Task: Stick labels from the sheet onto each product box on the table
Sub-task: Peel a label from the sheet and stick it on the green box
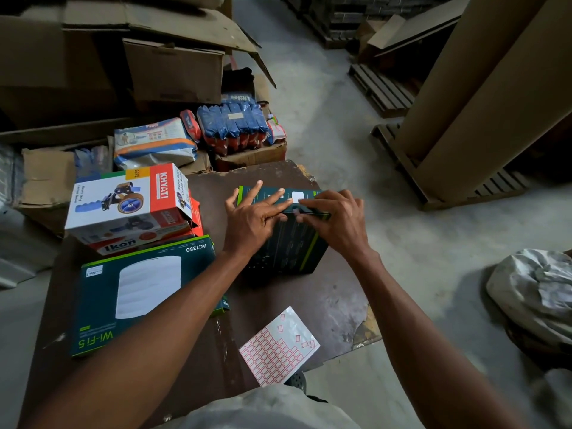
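- Pressing down with spread, nearly straight fingers, the left hand (253, 215) lies flat across the top of the dark green product box (286, 243), which stands upright near the far right corner of the tabletop (325, 301).
- The right hand (335, 221) rests on the same top edge with its fingers curled; they seem to pinch something small just beside a white patch on the box, but what they hold cannot be told.
- At the left edge lies a flat dark green Wi-Fi 5 box (142, 300) with a white rounded panel and "AC1350" printed on it.
- Behind it, near the far left corner, a white-and-red KHYATI tape dispenser box (130, 201) sits on top of a red Ikon box (123, 246).
- The label sheet (280, 346) lies at the near edge, glossy white, with rows of red-bordered labels and a bare peeled part at its far end.
- The tabletop is dark brown board, worn and chipped along its right edge.
- Beyond it stand brown cardboard cartons (173, 72), a blue-and-orange diaper pack (154, 142) and blue packets (233, 125); to the right are grey concrete floor (309, 88) and wooden pallets (383, 88).
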Action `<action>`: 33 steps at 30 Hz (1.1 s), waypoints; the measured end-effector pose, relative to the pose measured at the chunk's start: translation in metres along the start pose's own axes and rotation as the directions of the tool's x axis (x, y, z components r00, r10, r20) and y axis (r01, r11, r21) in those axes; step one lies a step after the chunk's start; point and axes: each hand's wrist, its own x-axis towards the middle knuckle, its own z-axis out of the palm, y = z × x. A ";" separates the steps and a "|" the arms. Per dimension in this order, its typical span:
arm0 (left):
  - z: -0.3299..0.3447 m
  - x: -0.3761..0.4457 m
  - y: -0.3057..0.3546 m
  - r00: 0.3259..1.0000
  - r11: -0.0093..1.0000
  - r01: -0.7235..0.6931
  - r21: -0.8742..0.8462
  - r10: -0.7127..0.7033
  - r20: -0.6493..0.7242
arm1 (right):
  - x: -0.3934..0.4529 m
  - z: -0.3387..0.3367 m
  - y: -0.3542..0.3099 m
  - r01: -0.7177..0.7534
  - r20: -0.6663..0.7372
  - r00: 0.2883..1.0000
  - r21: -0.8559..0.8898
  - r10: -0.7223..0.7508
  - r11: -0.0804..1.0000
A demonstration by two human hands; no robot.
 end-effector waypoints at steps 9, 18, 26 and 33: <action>-0.001 0.002 -0.006 0.999 0.999 -0.043 -0.010 0.043 0.031 | -0.003 0.019 -0.008 0.071 -0.112 0.991 -0.068 -0.078 0.995; -0.001 -0.003 -0.011 0.994 0.995 -0.103 0.006 0.103 0.021 | -0.006 0.012 -0.005 0.073 -0.080 0.994 -0.054 -0.077 0.996; 0.000 -0.006 -0.010 0.996 0.993 -0.077 -0.084 0.073 -0.052 | -0.006 0.025 -0.024 0.039 0.237 0.971 -0.291 0.032 0.956; 0.000 -0.024 -0.013 0.960 0.899 0.191 -0.394 -0.254 -0.114 | -0.007 0.029 -0.028 0.044 0.256 0.966 -0.323 0.042 0.945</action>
